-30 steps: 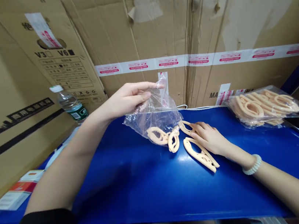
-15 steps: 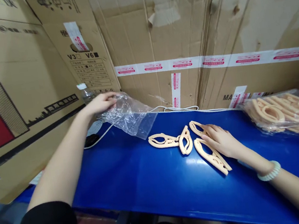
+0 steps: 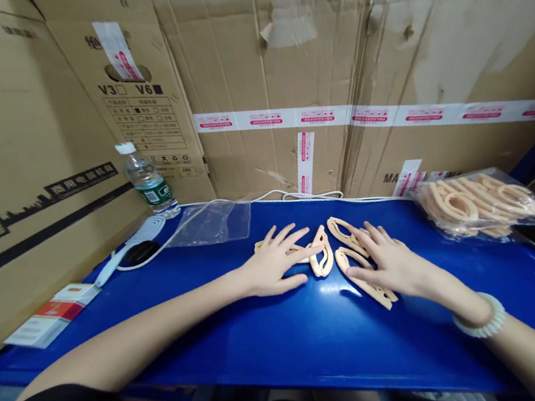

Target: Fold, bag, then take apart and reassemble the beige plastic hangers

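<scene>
Two spread hands over loose peach pieces on a blue worktop

Four loose, cut-out peach pieces lie at mid-worktop, in two pairs. On the left, one piece (image 3: 258, 247) is mostly covered by the left hand (image 3: 273, 267), and a leaf-shaped piece (image 3: 329, 255) stands out beyond its fingertips. On the right, an upper looped piece (image 3: 344, 240) and a lower slanting piece (image 3: 372, 292) lie partly under the right hand (image 3: 396, 265). Whether the pieces within a pair are joined cannot be told.

Light, even finger contact should serve best here: the worktop (image 3: 267, 340) looks slick, so a hard push could send a piece skidding. Keeping fingertips out of the cut-outs would avoid snagging.

The left hand is palm down, fingers fanned, thumb held apart, its forearm reaching in low from the left. The right hand is also palm down with fingers parted, its thumb over the lower slanting piece, its wrist ringed by a pale bracelet (image 3: 487, 330). Neither hand pinches anything; how firmly they press is unclear.

Farther out, a see-through bag (image 3: 216, 224) lies flat behind the left hand, and a bagged stack (image 3: 477, 201) of similar pieces sits to the right.
</scene>
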### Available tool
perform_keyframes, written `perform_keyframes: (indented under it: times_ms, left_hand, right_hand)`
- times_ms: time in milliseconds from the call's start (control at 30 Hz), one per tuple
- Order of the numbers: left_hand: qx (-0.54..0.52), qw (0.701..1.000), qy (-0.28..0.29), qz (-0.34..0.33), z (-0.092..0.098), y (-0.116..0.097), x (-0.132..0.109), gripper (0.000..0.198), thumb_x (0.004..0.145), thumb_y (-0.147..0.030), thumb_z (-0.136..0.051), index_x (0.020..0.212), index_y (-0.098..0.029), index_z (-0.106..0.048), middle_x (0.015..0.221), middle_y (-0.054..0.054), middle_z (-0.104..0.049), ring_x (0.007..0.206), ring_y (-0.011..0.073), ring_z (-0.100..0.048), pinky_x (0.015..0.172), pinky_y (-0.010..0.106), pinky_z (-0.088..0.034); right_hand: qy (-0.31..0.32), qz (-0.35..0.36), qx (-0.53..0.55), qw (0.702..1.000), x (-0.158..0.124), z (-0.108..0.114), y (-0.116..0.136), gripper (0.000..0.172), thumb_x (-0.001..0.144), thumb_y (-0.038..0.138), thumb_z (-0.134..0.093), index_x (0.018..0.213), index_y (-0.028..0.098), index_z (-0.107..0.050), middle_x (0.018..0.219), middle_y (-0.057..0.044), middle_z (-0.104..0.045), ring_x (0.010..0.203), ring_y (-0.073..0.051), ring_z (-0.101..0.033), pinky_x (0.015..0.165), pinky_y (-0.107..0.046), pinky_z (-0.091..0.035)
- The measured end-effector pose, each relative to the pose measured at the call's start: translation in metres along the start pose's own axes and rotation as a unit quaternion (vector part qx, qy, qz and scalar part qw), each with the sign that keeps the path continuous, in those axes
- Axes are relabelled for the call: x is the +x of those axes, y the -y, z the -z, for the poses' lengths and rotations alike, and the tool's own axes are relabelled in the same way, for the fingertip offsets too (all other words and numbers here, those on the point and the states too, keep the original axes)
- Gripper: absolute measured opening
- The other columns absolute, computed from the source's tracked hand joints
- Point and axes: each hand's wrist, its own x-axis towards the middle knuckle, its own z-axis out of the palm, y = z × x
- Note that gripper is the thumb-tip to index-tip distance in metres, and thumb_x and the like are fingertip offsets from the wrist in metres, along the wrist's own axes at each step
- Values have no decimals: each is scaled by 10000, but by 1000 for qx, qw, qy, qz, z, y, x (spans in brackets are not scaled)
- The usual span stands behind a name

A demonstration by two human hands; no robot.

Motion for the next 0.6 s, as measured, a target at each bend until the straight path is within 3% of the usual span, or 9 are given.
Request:
perform_keyframes:
  times_ms: [100, 200, 300, 467, 600]
  left_hand:
    - [-26, 998, 27, 50, -17, -15, 7, 630, 918, -618, -544, 1500, -417, -407, 1675, 99, -178, 1508, 488, -137, 1124, 782, -115]
    - [-40, 997, 14, 58, -28, -20, 19, 648, 907, -673, -515, 1458, -334, -474, 1615, 150, -328, 1484, 449, -261, 1147, 753, -135]
    - [-41, 997, -18, 66, -36, -16, 38, 633, 905, -654, -523, 1343, -198, -560, 1513, 202, -468, 1428, 394, -387, 1187, 674, -193]
    - [-35, 998, -14, 53, -37, 16, 78, 535, 995, -494, -409, 1404, -158, -484, 1599, 189, -351, 1469, 329, -355, 1229, 592, -182]
    - [-30, 998, -25, 59, -34, 54, 101, 434, 1019, -317, -336, 1391, -164, -499, 1571, 151, -417, 1478, 264, -355, 1233, 536, -226]
  right_hand:
    - [0, 0, -25, 1000, -9, -15, 7, 998, 795, 811, -535, 1601, 307, -233, 1630, -244, -236, 1436, -575, -242, 972, -787, -365]
    - [-23, 25, -45, 998, -11, -26, 7, 849, 892, 696, -500, 1588, 261, -286, 1642, -224, -225, 1458, -533, -235, 1022, -727, -378]
    - [-32, 93, -55, 994, -2, -27, -2, 707, 981, 553, -436, 1585, 215, -295, 1654, -191, -211, 1479, -456, -259, 1075, -624, -405]
    - [-17, 180, -78, 980, 38, -16, -27, 601, 1025, 427, -413, 1567, 176, -345, 1642, -170, -254, 1505, -383, -238, 1167, -599, -306]
    - [5, 255, -56, 965, 75, -6, -46, 545, 1031, 354, -433, 1540, 164, -394, 1612, -153, -338, 1517, -282, -247, 1226, -513, -234]
